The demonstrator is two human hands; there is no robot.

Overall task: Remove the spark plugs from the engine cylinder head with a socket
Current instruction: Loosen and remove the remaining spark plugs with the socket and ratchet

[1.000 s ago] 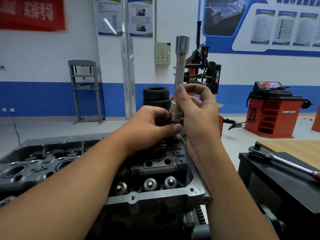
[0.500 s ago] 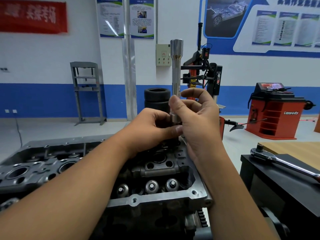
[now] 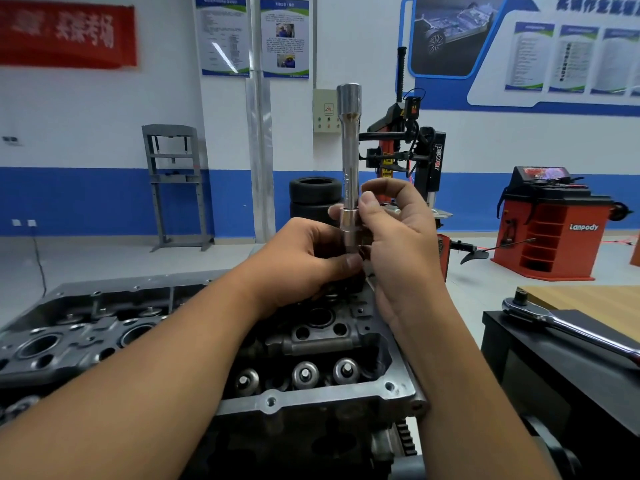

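Socket standing upright above cylinder head, both hands' fingers clamping its lower end; plug extraction apparently underway, ratchet lying unused on counter.

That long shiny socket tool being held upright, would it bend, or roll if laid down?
The socket tool looks like solid polished metal, so probably stiff and heavy for its size. Its round, smooth shaft would likely roll on a flat top and may slip in the fingers.

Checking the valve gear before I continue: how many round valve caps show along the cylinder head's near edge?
3, side by side behind the near rim of the cylinder head: left, middle, right. The forearms may hide more.
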